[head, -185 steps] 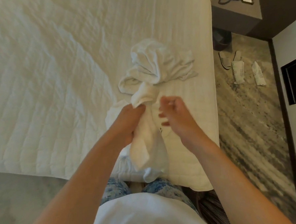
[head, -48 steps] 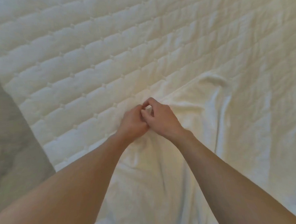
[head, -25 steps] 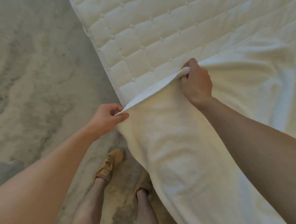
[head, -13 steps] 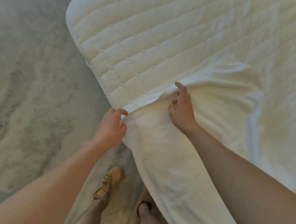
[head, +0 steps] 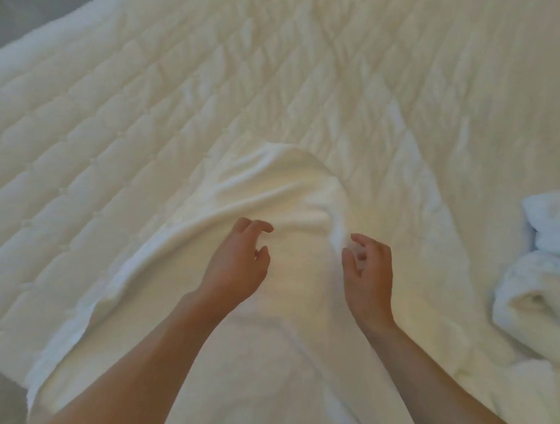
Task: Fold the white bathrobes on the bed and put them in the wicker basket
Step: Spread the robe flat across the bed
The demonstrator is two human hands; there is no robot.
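At the far left, a grey strip of floor shows past the near corner of the bed, and another grey patch sits in the top left corner. The bed's quilted cover fills most of the view, cream-white, stitched in rows of padded rectangles and creased toward the top right.

On the cover, from the lower left edge of the bed toward the middle, lies the spread bathrobe. It is flat but rumpled. Its left border runs as a raised fold from the bed's near corner up and to the right, and its far end forms a rounded hump with soft ridges across it. The near part runs down out of view beneath the forearms.

The left hand hangs over the middle of the bathrobe, back upward. Its fingers are loosely bent and its thumb stands apart, and nothing is held in it. Whether the fingertips touch the cloth cannot be told through the blur. Just to the right, with a bare patch of robe between them, the right hand is turned thumb inward. Its fingers are slackly curled beside a narrow upright wrinkle in the cloth, and they grasp nothing.

Well apart, at the right edge of the view, a bunched white bundle of towelling lies on the cover. It is rolled and twisted on itself, and part of it is cut off by the edge.
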